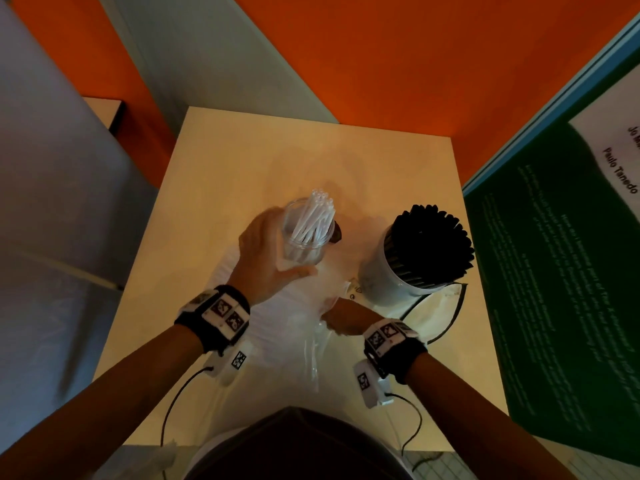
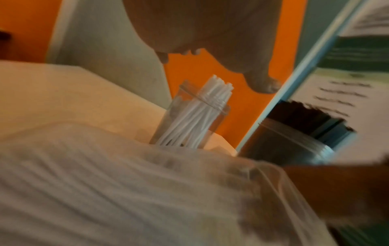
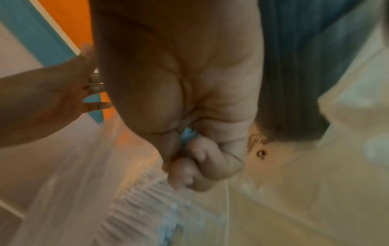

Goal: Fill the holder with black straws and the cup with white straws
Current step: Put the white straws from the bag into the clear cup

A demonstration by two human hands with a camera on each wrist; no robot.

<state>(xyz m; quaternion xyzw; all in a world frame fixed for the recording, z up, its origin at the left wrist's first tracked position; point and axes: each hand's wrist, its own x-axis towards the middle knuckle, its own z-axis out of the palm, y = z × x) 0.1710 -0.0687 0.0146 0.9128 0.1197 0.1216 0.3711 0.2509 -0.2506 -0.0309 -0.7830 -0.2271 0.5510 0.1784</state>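
Pale desk (image 1: 214, 161) carrying everything. At about four o'clock from centre, white holder (image 1: 384, 275) packed tight with black straws (image 1: 433, 244): that half looks finished. At six o'clock, clear plastic bag (image 1: 277, 327) of spare white straws (image 2: 105, 183), apparently plenty left. At about ten o'clock from the holder, clear cup (image 1: 304, 237) only partly stocked with white straws (image 1: 313, 220), so filling remains. Left hand (image 1: 266, 258) spread wide beside the cup, fingers relaxed, not clearly touching it. Right hand (image 3: 189, 141), grip clenched on the bag's plastic at its opening.
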